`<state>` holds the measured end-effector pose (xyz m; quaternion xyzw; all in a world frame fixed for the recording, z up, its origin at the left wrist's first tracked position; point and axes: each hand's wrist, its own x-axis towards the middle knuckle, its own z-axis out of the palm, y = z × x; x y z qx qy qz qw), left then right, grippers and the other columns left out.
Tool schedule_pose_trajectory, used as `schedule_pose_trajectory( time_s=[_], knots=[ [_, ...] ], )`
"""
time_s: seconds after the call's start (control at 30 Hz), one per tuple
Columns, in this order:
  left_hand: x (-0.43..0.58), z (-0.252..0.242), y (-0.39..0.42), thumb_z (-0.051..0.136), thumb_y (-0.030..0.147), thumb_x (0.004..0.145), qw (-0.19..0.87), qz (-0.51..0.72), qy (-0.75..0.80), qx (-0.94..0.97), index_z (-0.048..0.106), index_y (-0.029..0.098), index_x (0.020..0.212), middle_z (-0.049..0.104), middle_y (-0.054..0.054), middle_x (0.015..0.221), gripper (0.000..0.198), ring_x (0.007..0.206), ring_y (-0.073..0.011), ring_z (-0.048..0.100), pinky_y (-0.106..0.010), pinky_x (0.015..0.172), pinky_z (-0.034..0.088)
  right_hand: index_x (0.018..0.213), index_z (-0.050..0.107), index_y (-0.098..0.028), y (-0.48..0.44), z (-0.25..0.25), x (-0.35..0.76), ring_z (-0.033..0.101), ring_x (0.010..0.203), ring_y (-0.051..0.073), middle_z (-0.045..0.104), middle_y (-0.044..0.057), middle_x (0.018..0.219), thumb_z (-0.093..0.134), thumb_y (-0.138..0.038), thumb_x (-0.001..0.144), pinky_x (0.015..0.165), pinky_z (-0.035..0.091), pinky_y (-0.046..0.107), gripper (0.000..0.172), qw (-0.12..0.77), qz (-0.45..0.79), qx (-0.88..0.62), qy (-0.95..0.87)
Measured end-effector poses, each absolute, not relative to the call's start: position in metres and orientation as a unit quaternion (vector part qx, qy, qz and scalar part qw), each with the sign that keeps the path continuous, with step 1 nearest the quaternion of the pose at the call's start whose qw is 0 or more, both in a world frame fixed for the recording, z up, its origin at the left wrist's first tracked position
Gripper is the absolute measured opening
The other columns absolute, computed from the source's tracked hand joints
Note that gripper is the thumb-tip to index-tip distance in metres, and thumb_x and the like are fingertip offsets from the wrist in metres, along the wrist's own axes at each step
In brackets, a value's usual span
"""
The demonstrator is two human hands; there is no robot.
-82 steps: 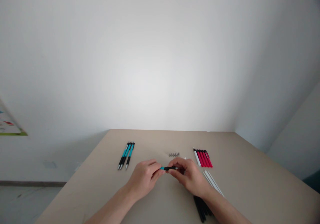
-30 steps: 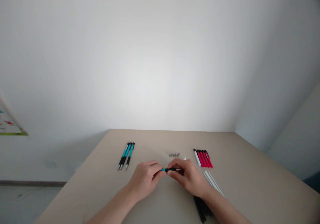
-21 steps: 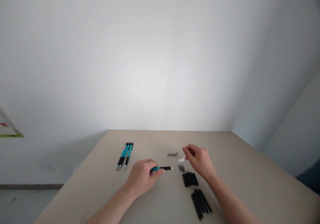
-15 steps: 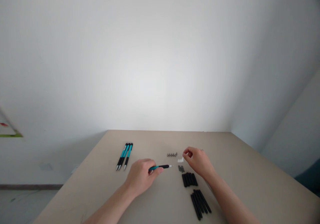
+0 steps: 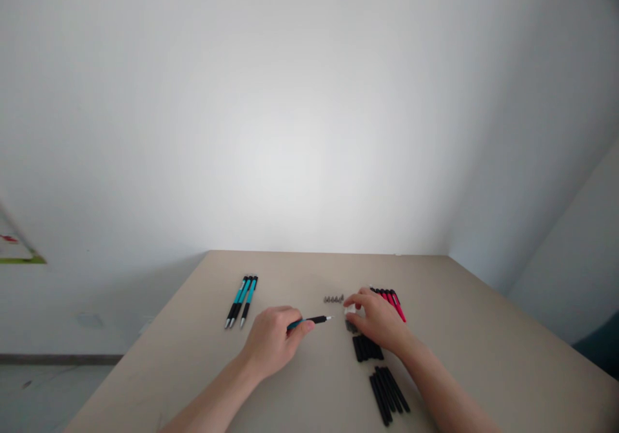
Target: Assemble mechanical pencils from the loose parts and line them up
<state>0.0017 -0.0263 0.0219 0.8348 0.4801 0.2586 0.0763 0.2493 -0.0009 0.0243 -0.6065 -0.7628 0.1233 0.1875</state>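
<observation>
My left hand (image 5: 275, 339) is closed around a pen (image 5: 316, 320) with a teal barrel, a black grip and a thin white tip that points right. My right hand (image 5: 376, 317) hovers over the small white parts (image 5: 350, 308), its thumb and forefinger apart on either side of them. Partly under that hand lie small dark grey pieces (image 5: 351, 327). Just beyond its fingertips sits a row of small metal springs or cones (image 5: 333, 299), too small to make out well.
Three teal and black pens (image 5: 242, 301) lie at the left of the beige table (image 5: 290, 272). Short black tubes (image 5: 367, 348) and longer black rods (image 5: 389, 394) are grouped at the right. Red pen barrels (image 5: 397, 304) with black ends show behind my right hand. A wall (image 5: 309, 130) borders the far edge.
My right hand has moved a little left and down over the white parts, its fingers parting. Red barrels behind it have come into view. The left hand stays put with the pen.
</observation>
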Motion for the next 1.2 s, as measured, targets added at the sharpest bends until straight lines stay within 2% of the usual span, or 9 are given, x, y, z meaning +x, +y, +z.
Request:
schedule_pose_trajectory(
  time_s=[0.27,0.5,0.8,0.97,1.2],
  knots=[
    [0.002,0.024,-0.027,0.048,0.038,0.092,0.078,0.255,0.481,0.835,0.047,0.018,0.056,0.052,0.002,0.057,0.041,0.053,-0.0122,0.046,-0.025,0.052,0.022,0.087,0.073,-0.026,0.001,0.019,0.248,0.06,0.08,0.017,0.059,0.003,0.087,0.053,-0.028,0.084,0.07,0.039,0.026,0.02,0.172,0.125,-0.599,-0.772],
    [0.0,0.023,-0.027,0.048,0.039,0.092,0.086,0.252,0.483,0.834,0.048,0.018,0.056,0.053,0.002,0.057,0.041,0.054,-0.0122,0.046,-0.025,0.053,0.023,0.084,0.073,-0.026,0.003,0.02,0.249,0.06,0.081,0.017,0.059,0.003,0.086,0.056,-0.028,0.081,0.07,0.039,0.025,0.017,0.156,0.125,-0.607,-0.769],
    [0.0,0.021,-0.025,0.047,0.04,0.092,0.087,0.248,0.483,0.835,0.049,0.018,0.057,0.053,0.002,0.058,0.042,0.055,-0.0123,0.047,-0.026,0.054,0.023,0.084,0.072,-0.024,0.0,0.029,0.253,0.061,0.075,0.017,0.063,0.003,0.081,0.054,-0.028,0.08,0.074,0.041,0.027,0.019,0.211,0.106,-0.58,-0.78],
    [0.001,0.022,-0.026,0.047,0.039,0.092,0.088,0.245,0.48,0.838,0.048,0.018,0.056,0.052,0.002,0.057,0.042,0.054,-0.0121,0.045,-0.026,0.053,0.022,0.08,0.071,-0.022,-0.001,0.037,0.252,0.061,0.07,0.017,0.067,0.002,0.073,0.051,-0.024,0.08,0.068,0.04,0.026,0.02,0.247,0.098,-0.565,-0.781],
    [0.001,0.022,-0.026,0.047,0.039,0.092,0.09,0.246,0.482,0.836,0.049,0.018,0.057,0.053,0.001,0.057,0.041,0.054,-0.0121,0.046,-0.026,0.053,0.022,0.071,0.07,-0.023,-0.004,0.041,0.254,0.059,0.057,0.014,0.066,-0.001,0.06,0.056,-0.024,0.076,0.057,0.036,0.023,0.015,0.21,0.12,-0.572,-0.783]
  ],
)
